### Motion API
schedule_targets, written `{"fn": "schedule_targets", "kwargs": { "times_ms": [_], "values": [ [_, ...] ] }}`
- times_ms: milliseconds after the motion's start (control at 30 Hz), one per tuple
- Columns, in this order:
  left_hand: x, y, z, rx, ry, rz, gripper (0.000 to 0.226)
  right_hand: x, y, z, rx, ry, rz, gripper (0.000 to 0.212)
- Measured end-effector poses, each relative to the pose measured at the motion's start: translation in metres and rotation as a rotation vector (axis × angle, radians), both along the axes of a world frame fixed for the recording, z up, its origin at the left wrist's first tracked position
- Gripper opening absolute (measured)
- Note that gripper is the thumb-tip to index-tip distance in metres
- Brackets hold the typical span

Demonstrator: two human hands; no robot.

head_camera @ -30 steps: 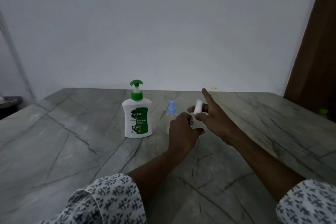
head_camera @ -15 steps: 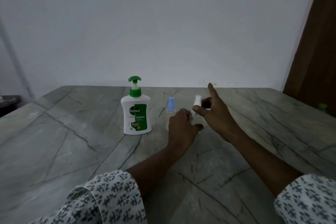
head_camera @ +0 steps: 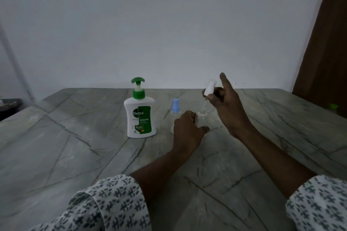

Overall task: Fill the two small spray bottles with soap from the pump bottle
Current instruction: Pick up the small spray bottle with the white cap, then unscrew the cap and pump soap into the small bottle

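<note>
Head view: your right hand (head_camera: 227,107) pinches the white spray top (head_camera: 210,88), which is now raised above its neck, the dip tube hanging toward the opening. Your left hand (head_camera: 187,131) grips that clear spray bottle (head_camera: 202,118), right of the pump bottle (head_camera: 139,116) and beyond the blue-capped bottle (head_camera: 175,108). The first bottle is nearly open for soap.

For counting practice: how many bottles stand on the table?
3: pump bottle at left, blue-capped spray bottle beside it, clear spray bottle gripped by the left hand. The green thing far right is unclear.
</note>
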State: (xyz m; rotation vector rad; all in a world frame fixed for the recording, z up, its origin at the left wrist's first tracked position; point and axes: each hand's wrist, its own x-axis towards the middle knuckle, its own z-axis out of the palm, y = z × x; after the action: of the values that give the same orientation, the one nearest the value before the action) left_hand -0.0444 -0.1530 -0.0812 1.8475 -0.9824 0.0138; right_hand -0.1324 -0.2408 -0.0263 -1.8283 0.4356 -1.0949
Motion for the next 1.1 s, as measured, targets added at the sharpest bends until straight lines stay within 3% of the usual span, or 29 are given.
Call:
{"fn": "schedule_targets", "kwargs": {
  "times_ms": [300,467,533,667,767,933,1100],
  "values": [
    [-0.001,0.001,0.0,-0.019,0.032,-0.004,0.041,-0.017,0.008,0.031,0.003,-0.356,0.004,0.031],
    [-0.003,0.004,0.001,-0.03,0.048,-0.016,0.042,-0.027,-0.001,0.039,-0.012,-0.378,-0.088,0.027],
    [-0.003,0.004,0.001,-0.033,0.049,-0.02,0.043,-0.032,-0.007,0.038,-0.036,-0.267,-0.196,0.029],
    [-0.003,0.004,-0.001,-0.059,0.049,-0.016,0.045,-0.033,-0.018,0.021,-0.126,0.314,-0.385,0.027],
    [-0.003,0.004,-0.001,-0.07,0.025,-0.024,0.048,-0.028,-0.026,-0.001,-0.114,0.59,-0.384,0.031],
    [-0.003,0.003,0.0,-0.066,0.04,-0.041,0.055,-0.022,-0.034,-0.019,-0.093,0.78,-0.372,0.039],
    [-0.003,0.005,-0.001,-0.081,0.048,-0.043,0.057,-0.014,-0.031,-0.03,-0.16,0.833,-0.392,0.039]
  ]
}}
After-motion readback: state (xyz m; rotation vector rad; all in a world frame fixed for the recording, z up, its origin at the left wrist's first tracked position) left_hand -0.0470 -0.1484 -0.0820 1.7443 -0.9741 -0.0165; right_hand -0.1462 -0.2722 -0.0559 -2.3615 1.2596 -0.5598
